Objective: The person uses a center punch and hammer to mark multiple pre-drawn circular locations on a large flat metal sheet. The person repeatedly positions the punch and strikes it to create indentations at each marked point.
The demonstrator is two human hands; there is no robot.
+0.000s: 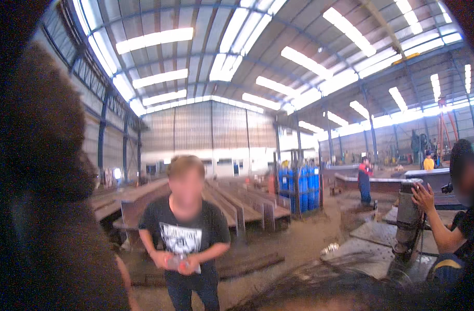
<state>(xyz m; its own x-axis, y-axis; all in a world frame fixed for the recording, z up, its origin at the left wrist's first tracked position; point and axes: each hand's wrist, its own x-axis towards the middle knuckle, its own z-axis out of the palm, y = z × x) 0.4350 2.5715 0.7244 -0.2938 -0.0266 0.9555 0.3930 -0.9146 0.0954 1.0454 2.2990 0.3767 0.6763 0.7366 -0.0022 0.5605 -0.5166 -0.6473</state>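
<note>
Neither my left hand nor my right hand shows in the head view. Straight ahead stands a person in a black T-shirt (216, 233), holding a small clear object with red parts (177, 263) in both hands; blur hides its kind. At the right, a co-worker's hand (422, 197) touches the top of a grey upright machine (407, 223) above a metal plate (369, 246). Dark hair (325, 277) of someone very close fills the lower edge. A large, dark, blurred shape (50, 171) covers the left side; I cannot tell what it is.
Long rusty steel beams (232, 207) lie in rows behind the person ahead. Blue gas cylinders (302, 189) stand in a rack. Farther right are a worker in dark blue and red (364, 181) and someone in yellow (428, 163). A brown floor (304, 233) runs between them.
</note>
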